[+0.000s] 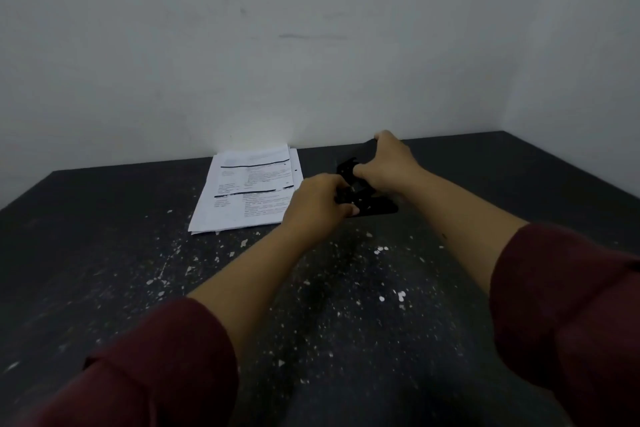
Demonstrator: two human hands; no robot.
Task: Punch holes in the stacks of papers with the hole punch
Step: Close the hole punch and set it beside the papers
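A black hole punch sits on the dark table, just right of a stack of printed white papers. My left hand grips the punch's near left end. My right hand closes over its upper part from behind. Both hands hide much of the punch. A small hole shows near the right edge of the top sheet. The papers lie flat with their far edge against the wall.
Small white paper bits are scattered over the table in front of the punch. A pale wall runs along the table's far edge, and a side wall closes the right corner.
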